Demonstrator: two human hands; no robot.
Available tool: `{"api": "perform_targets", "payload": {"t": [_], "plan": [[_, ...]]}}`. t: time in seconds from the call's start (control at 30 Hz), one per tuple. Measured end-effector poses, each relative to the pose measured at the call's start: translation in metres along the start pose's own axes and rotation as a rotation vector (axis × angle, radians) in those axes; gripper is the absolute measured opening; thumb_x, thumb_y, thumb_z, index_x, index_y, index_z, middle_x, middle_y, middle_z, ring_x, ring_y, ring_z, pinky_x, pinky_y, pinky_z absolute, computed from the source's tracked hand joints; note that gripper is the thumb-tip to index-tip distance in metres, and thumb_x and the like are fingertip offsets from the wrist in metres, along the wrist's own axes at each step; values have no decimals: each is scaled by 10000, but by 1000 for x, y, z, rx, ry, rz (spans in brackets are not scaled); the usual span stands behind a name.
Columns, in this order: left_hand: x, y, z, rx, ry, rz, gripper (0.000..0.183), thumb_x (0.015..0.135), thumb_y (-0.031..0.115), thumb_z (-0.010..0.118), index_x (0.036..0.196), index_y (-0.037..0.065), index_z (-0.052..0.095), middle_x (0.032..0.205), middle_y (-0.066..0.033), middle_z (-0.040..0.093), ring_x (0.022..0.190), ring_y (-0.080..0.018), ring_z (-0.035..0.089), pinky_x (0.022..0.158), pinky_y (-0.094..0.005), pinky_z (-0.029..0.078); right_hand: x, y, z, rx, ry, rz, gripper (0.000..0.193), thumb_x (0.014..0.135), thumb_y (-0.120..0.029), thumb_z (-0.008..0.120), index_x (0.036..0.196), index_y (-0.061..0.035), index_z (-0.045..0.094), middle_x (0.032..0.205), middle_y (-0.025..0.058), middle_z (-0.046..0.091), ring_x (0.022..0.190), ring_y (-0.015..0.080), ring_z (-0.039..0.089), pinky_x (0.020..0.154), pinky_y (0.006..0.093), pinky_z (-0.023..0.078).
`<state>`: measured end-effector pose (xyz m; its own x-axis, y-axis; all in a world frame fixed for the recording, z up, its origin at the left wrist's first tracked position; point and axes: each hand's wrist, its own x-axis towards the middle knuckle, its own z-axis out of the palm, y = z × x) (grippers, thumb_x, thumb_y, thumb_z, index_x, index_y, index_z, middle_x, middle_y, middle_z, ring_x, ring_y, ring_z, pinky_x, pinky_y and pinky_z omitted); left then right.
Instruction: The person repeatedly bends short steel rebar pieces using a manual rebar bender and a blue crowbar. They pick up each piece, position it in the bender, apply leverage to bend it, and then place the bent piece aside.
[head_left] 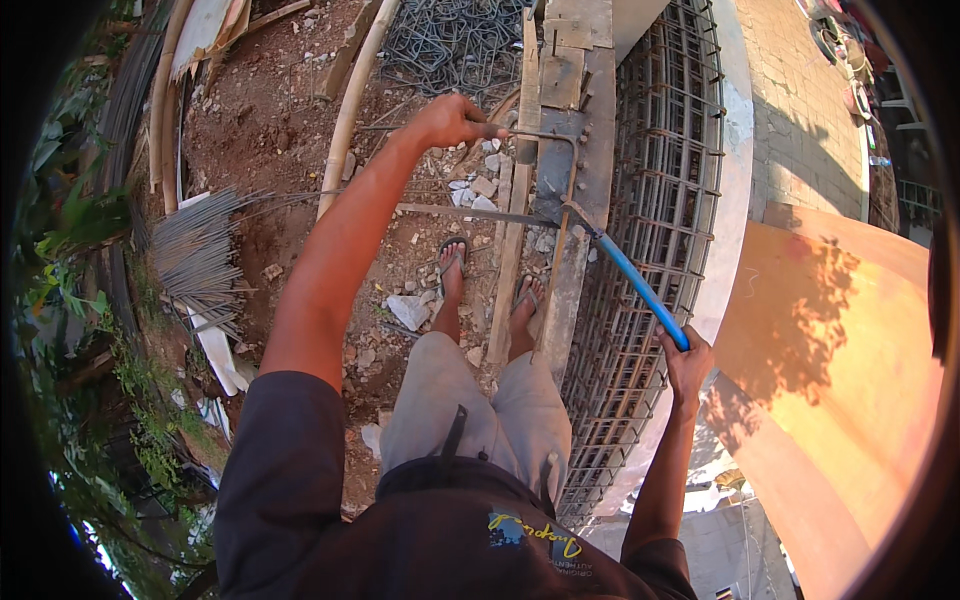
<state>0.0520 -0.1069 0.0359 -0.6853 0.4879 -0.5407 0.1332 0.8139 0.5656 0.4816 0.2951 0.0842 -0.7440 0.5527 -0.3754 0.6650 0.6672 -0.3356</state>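
My left hand (pixel 455 122) is closed around a thin steel rod (pixel 545 134) above the wooden bench (pixel 597 110). Past that hand the rod turns a corner and runs back toward me. My right hand (pixel 688 360) grips the end of a blue-handled bending bar (pixel 640 280), held out to the right across the rebar cage. Its metal head meets the rod over a dark metal plate (pixel 560 160) on the bench. A flat bar (pixel 465 212) reaches left from near that head.
A long rebar cage (pixel 660 180) runs along the bench's right side. Bent steel pieces (pixel 450 40) lie heaped at the far end. A bundle of thin rods (pixel 200 250) and a bamboo pole (pixel 350 110) are at left. Rubble (pixel 408 310) surrounds my feet.
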Motion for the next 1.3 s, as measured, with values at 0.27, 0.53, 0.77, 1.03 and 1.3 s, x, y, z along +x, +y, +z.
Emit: {"api": "perform_targets", "payload": {"t": [0.27,0.53,0.77,1.03,1.3], "plan": [[-2,-1,-1,-11,32,-47,724,781,754,847,1052,83,877,820,-82,808,801,-211,768,761,-418,609,56,0,-38,-90,141,-325,199,771,-147,840,807,-59,666,807,133,612,808,361,635,704,466,504],[-9,10,-6,11,51,-96,652,781,725,865,994,109,886,834,-92,797,814,-209,765,762,-409,602,19,17,-12,61,19,-185,132,812,-124,815,871,-60,715,856,128,674,816,328,680,735,433,524],[1,7,-14,-88,-57,-67,545,811,647,887,980,129,889,804,-77,779,714,-141,709,652,-347,544,38,14,-29,-15,-39,-205,316,818,-293,887,878,-33,717,812,129,660,724,307,646,693,422,515],[8,1,-14,-142,-117,-145,494,829,598,890,951,119,885,699,-7,705,562,-83,529,501,-298,383,35,7,-35,-25,-132,-134,444,929,-457,818,868,-30,714,695,136,588,652,274,576,654,418,475],[-11,-4,9,66,277,-6,591,791,608,914,1045,78,849,944,-89,738,849,-215,699,725,-378,553,24,14,-7,-25,-121,-124,495,900,-486,837,783,-54,625,630,111,613,585,276,597,623,427,480]]}}
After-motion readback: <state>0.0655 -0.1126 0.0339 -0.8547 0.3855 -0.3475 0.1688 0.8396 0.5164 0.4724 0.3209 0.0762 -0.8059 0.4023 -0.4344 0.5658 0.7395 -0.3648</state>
